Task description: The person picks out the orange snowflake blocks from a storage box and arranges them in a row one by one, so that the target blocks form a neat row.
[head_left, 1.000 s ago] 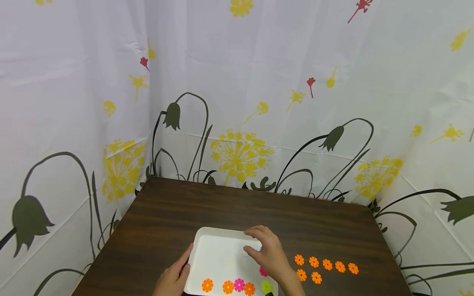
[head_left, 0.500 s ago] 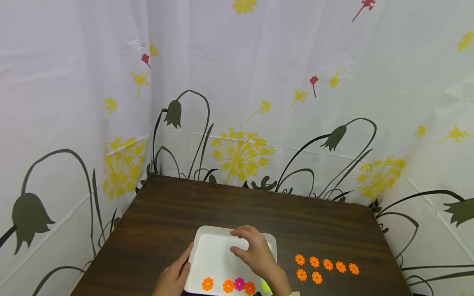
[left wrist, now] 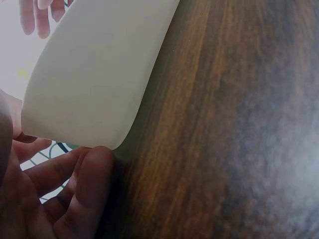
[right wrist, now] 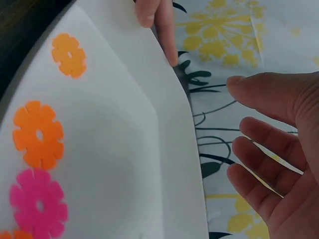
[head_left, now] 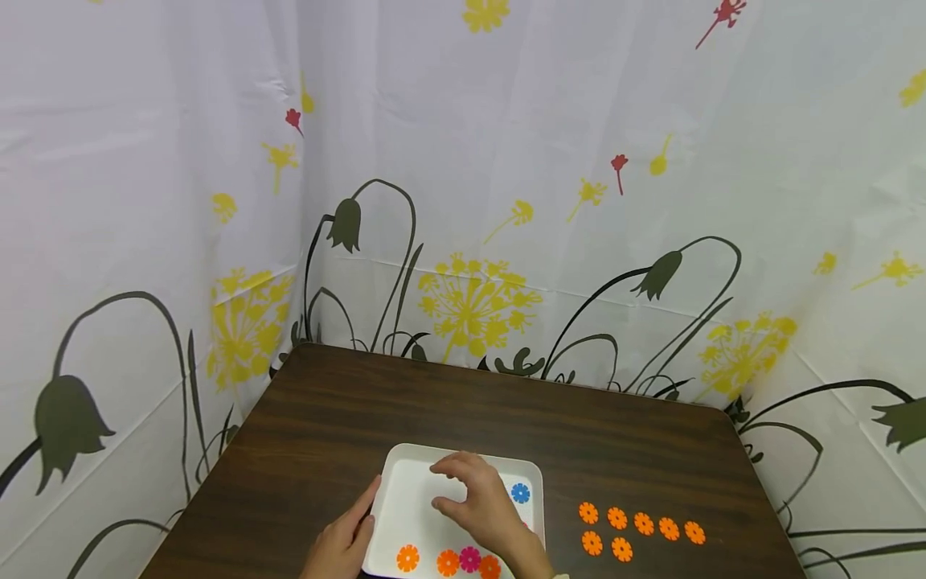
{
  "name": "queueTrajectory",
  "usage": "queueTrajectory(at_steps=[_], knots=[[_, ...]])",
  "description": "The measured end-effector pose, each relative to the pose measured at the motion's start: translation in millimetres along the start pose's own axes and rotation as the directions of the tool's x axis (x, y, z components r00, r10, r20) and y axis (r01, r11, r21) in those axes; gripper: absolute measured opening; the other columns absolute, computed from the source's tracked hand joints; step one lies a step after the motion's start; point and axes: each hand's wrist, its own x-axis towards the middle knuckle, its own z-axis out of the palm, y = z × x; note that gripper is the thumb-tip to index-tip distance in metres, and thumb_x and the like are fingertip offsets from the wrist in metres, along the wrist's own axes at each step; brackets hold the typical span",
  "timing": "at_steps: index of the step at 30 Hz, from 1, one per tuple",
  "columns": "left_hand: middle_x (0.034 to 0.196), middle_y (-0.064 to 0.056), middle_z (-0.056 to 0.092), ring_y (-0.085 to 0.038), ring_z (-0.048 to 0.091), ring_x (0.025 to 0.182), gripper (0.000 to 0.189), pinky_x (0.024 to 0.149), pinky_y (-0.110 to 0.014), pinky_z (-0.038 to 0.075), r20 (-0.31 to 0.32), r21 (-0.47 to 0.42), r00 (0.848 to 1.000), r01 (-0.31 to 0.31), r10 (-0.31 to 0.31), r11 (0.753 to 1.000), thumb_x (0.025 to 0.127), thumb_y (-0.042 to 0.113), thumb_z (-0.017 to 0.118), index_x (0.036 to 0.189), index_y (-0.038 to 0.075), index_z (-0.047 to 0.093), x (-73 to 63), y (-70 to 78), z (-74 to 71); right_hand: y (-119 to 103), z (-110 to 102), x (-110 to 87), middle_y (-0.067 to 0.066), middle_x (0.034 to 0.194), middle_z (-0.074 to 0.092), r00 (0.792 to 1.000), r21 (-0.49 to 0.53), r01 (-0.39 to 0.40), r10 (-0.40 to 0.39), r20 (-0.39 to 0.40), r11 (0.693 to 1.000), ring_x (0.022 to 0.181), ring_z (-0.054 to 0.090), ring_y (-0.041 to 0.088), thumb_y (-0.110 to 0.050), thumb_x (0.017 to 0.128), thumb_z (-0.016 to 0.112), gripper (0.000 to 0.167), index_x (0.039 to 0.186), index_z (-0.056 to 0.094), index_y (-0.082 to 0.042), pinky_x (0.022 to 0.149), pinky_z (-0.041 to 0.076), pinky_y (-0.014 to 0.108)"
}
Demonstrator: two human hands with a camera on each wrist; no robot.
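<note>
The white tray (head_left: 405, 503) carried 3 orange discs (head_left: 408, 550) and 1 pink disc (head_left: 470, 552) at 6 o'clock. The left hand (head_left: 338, 540) grasped its edge at 9 o'clock. On the counter (head_left: 615, 434) at 3 o'clock lay 7 loose orange discs (head_left: 644, 516). The right hand (head_left: 477, 503) hovered over the tray, thumb and fingers parted; a blue disc (head_left: 520, 487) sat at 2 o'clock. A flowered curtain (head_left: 579, 96) hung beyond.
</note>
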Motion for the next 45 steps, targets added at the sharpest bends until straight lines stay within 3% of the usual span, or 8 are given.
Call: queueTrajectory(at_steps=[6, 18, 26, 31, 38, 45], knots=[[0.148, -0.017, 0.064, -0.033, 0.071, 0.118, 0.055, 0.097, -0.061, 0.054, 0.006, -0.008, 1.0, 0.001, -0.001, 1.0, 0.107, 0.018, 0.061, 0.16, 0.026, 0.05, -0.5, 3.3, 0.5, -2, 11, -2.3, -0.005, 0.119, 0.075, 0.998, 0.017, -0.015, 0.014, 0.059, 1.0, 0.106, 0.068, 0.012, -0.007, 0.083, 0.09, 0.04, 0.12, 0.078, -0.014, 0.092, 0.058, 0.028], [0.148, -0.016, 0.064, -0.033, 0.071, 0.117, 0.056, 0.096, -0.06, 0.055, 0.005, -0.015, 1.0, -0.008, 0.008, 1.0, 0.106, 0.017, 0.062, 0.16, 0.027, 0.05, -0.4, 3.9, 0.5, 2, 31, -9.9, -0.009, 0.12, 0.075, 0.983, 0.026, -0.063, 0.058, 0.177, 0.998, 0.104, 0.065, 0.006, -0.009, 0.083, 0.09, 0.039, 0.12, 0.079, -0.015, 0.092, 0.056, 0.027], [0.145, -0.015, 0.066, -0.03, 0.072, 0.114, 0.055, 0.094, -0.058, 0.056, -0.019, -0.011, 0.999, -0.03, 0.03, 0.999, 0.106, 0.016, 0.062, 0.159, 0.026, 0.051, -2.0, 3.3, 0.2, 2, 43, -12.8, -0.015, 0.121, 0.073, 0.961, 0.008, -0.114, 0.108, 0.253, 0.993, 0.112, 0.061, 0.004, -0.016, 0.084, 0.091, 0.038, 0.12, 0.079, -0.02, 0.103, 0.053, 0.03], [0.144, -0.015, 0.067, -0.031, 0.073, 0.113, 0.055, 0.092, -0.058, 0.057, -0.026, -0.013, 0.999, -0.041, 0.04, 0.999, 0.105, 0.016, 0.063, 0.159, 0.026, 0.052, -2.2, 1.6, 1.4, 3, 50, -16.6, -0.016, 0.122, 0.073, 0.959, -0.036, -0.083, 0.09, 0.27, 0.996, 0.111, 0.06, 0.003, -0.016, 0.083, 0.092, 0.039, 0.12, 0.08, -0.021, 0.103, 0.052, 0.028], [0.142, -0.014, 0.068, -0.028, 0.072, 0.111, 0.055, 0.085, -0.051, 0.058, -0.049, -0.002, 0.997, -0.064, 0.064, 0.998, 0.104, 0.013, 0.064, 0.157, 0.025, 0.054, -1.8, 0.8, 2.1, 5, 61, -21.9, -0.012, 0.116, 0.076, 0.963, -0.109, 0.048, -0.017, 0.269, 0.993, 0.104, 0.059, 0.002, -0.015, 0.079, 0.092, 0.038, 0.115, 0.081, -0.018, 0.094, 0.05, 0.02], [0.143, -0.014, 0.068, -0.026, 0.072, 0.108, 0.056, 0.081, -0.047, 0.057, -0.033, -0.004, 0.998, -0.051, 0.05, 0.999, 0.105, 0.014, 0.064, 0.158, 0.026, 0.053, -2.0, 0.3, 1.9, 1, 69, -22.7, -0.015, 0.112, 0.074, 0.933, -0.157, 0.006, 0.051, 0.355, 0.988, 0.098, 0.054, -0.002, -0.017, 0.075, 0.097, 0.043, 0.115, 0.082, -0.021, 0.089, 0.049, 0.015]])
